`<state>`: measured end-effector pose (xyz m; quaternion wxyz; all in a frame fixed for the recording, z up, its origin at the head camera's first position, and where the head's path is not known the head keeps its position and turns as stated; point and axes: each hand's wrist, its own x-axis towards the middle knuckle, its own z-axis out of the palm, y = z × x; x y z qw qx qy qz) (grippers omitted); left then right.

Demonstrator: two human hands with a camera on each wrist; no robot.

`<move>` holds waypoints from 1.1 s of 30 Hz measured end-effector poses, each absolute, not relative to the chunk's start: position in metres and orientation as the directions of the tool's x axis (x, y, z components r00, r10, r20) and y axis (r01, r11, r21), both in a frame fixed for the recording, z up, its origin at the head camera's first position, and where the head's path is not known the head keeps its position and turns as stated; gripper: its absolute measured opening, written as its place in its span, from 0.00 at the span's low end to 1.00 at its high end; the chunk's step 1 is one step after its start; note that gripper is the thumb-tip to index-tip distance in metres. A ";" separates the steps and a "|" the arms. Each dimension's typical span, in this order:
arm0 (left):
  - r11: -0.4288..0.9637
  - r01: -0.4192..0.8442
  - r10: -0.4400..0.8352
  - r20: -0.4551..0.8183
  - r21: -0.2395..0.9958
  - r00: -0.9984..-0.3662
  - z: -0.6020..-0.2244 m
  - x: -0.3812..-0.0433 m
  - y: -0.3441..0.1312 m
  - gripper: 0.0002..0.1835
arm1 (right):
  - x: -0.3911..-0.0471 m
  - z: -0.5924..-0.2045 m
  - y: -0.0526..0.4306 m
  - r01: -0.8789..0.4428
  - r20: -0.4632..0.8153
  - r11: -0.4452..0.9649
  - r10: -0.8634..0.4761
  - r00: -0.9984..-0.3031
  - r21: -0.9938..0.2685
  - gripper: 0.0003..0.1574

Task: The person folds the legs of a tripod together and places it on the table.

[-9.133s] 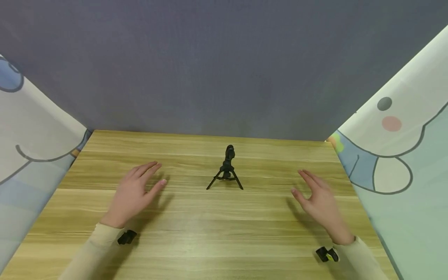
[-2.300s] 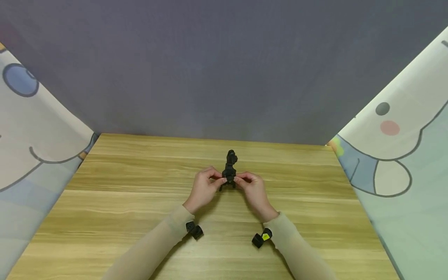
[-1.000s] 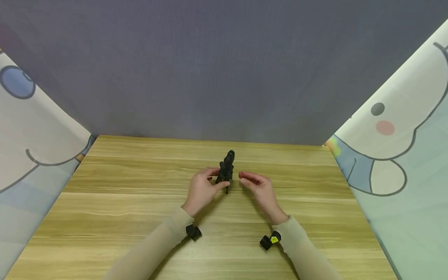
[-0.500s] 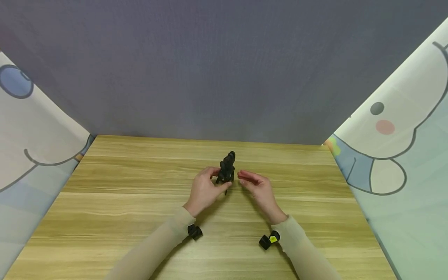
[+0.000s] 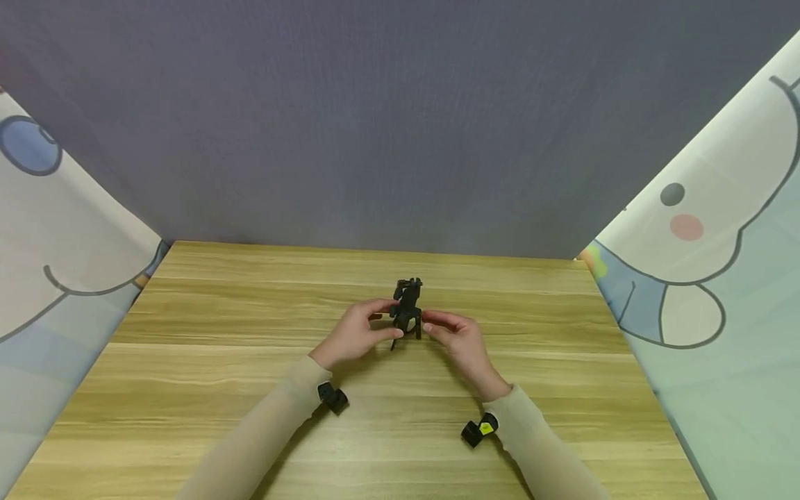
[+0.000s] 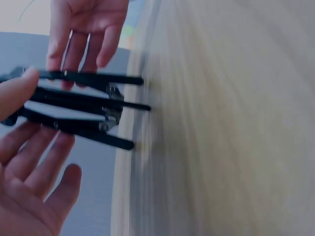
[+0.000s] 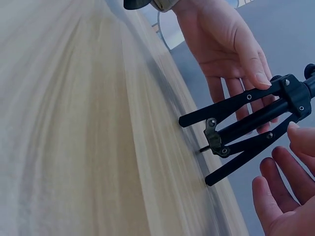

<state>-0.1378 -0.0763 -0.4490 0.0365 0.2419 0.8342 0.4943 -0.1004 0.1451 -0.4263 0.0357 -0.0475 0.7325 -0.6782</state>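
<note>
Nearest the viewer, two pale sleeves (image 5: 244, 444) reach in, each wearing a small black wrist camera (image 5: 333, 398) at the cuff. Beyond them, the left hand (image 5: 353, 335) grips a small black tripod (image 5: 407, 302), its thumb (image 7: 261, 78) lying on one leg while the fingers pass behind. The right hand (image 5: 465, 347) is relaxed, its thumb and fingers well parted and closed round nothing, with the tips at the tripod's other side.

The tripod sits between the two hands, the left hand's hold coming high on the legs (image 7: 219, 108), so that the feet jut out beyond the fingers. The angle makes it hard to tell whether those feet touch the wooden table (image 5: 219, 347) or whether the right fingertips press on the tripod.

The work appears to be on the legs, and only partway: they stand at a narrow spread, neither flush with the column (image 7: 253, 120) nor wide, and the braces (image 7: 211, 132) stand out from it. What seems left is settling the leg angle and freeing both hands.

Past the table's far edge rises a dark grey backdrop (image 5: 375, 139), with printed cartoon cloth (image 5: 694, 292) at either side.
</note>
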 end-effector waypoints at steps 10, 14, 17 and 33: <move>0.360 0.354 0.479 0.154 0.863 -0.864 -0.450 -0.141 -0.079 0.27 | -0.104 -0.424 0.136 -0.054 0.041 0.108 -0.121 -0.992 -0.993 0.14; 0.348 0.357 0.483 0.161 0.867 -0.861 -0.449 -0.140 -0.078 0.27 | -0.106 -0.425 0.135 -0.073 0.060 0.115 -0.114 -0.992 -0.991 0.11; 0.342 0.343 0.485 0.148 0.875 -0.862 -0.448 -0.140 -0.076 0.26 | -0.107 -0.425 0.134 -0.080 0.066 0.130 -0.105 -0.992 -0.988 0.09; 0.358 0.315 0.489 0.111 0.879 -0.865 -0.446 -0.141 -0.076 0.27 | -0.107 -0.427 0.136 -0.093 0.074 0.145 -0.131 -0.989 -0.985 0.07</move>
